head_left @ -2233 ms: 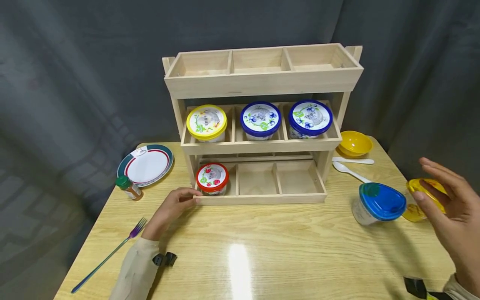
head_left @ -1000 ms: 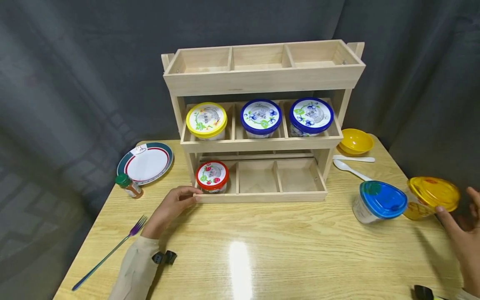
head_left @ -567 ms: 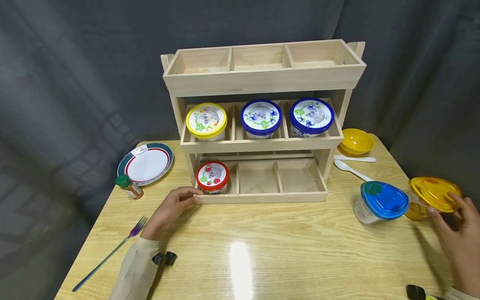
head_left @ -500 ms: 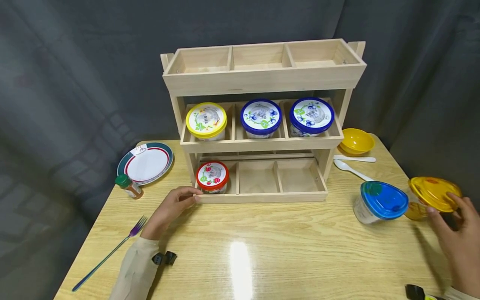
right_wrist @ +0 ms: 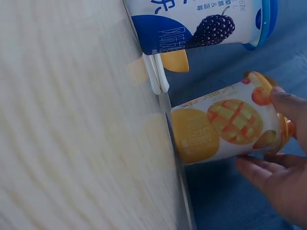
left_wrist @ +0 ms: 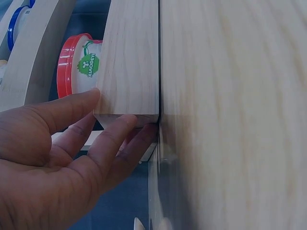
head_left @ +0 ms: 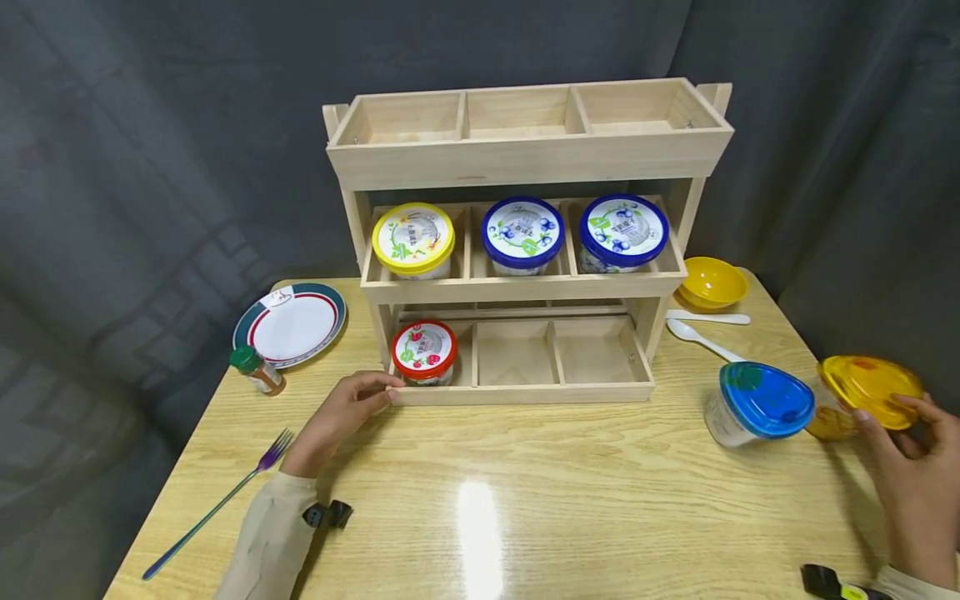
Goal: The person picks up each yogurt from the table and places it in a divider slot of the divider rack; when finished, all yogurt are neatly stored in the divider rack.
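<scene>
My left hand (head_left: 347,418) holds the front left corner of the bottom tray of a three-tier wooden rack (head_left: 528,162). In the left wrist view its fingertips (left_wrist: 125,120) touch the tray's end. A red-lidded tub (head_left: 424,350) sits in the tray's left compartment, right beside that hand. At the right edge of the table my right hand (head_left: 918,479) grips a yellow-lidded cup (head_left: 873,390) just under its lid. Mango pictures show on the cup (right_wrist: 225,124) in the right wrist view, thumb and fingers on opposite sides. The cup's base appears to be at the table surface.
Left of the held cup stands a blue-lidded cup (head_left: 765,404). Behind are a white spoon (head_left: 701,339), a white-handled utensil (head_left: 708,317) and a yellow bowl (head_left: 712,283). A plate (head_left: 292,325), a green-capped spice jar (head_left: 257,371) and a fork (head_left: 225,500) lie left.
My right hand has come down from above the yellow-lidded cup, round its right side, and now grips it below the lid. The left hand has stayed on the rack's corner.
</scene>
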Demonstrator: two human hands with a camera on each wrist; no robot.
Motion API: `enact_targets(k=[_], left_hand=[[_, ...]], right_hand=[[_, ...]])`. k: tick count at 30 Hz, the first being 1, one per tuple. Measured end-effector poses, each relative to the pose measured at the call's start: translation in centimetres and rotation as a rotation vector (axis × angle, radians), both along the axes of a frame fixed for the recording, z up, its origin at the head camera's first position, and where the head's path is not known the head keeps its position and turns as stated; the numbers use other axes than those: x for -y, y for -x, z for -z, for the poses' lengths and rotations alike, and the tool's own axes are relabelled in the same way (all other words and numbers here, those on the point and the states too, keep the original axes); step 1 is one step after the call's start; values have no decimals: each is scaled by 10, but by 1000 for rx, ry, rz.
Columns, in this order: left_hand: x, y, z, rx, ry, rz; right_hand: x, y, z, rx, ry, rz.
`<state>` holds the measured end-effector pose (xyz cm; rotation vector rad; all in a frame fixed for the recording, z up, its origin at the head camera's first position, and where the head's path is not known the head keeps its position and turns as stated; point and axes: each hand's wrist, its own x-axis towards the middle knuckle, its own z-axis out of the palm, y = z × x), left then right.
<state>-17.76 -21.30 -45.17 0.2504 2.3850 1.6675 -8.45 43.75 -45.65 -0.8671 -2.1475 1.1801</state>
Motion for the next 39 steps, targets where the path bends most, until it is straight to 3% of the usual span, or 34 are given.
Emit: enact_targets(k=[7,13,18,26,29,33,34,38,39], left_hand=[[0,0,0,14,2,-1],[-1,0,-1,22,7,-13],[-1,-1,-2,19,10,-13],[0,0,-2,14,10,-3],[0,0,-2,19,13,-2],[-1,-1,-2,28,23,-4],[-1,-1,-2,30,26,-6],[-1,-1,-3,34,31,-11],[0,-1,-3,34,30,-12]], right_hand=[[0,-3,-7,-94,-48,-9],[3,-1,-20,-254,-149,-18],[7,0,-30,-422,-102,-128],[22,-5,-57,-580,-138,-358],[31,-12,-63,-537,-147,-329],[43,-22,-71,-364,-197,-247],[46,-24,-73,-363,-200,-255],[51,-30,-73,-551,-127,-439],[54,-33,-74,-563,-130,-476]])
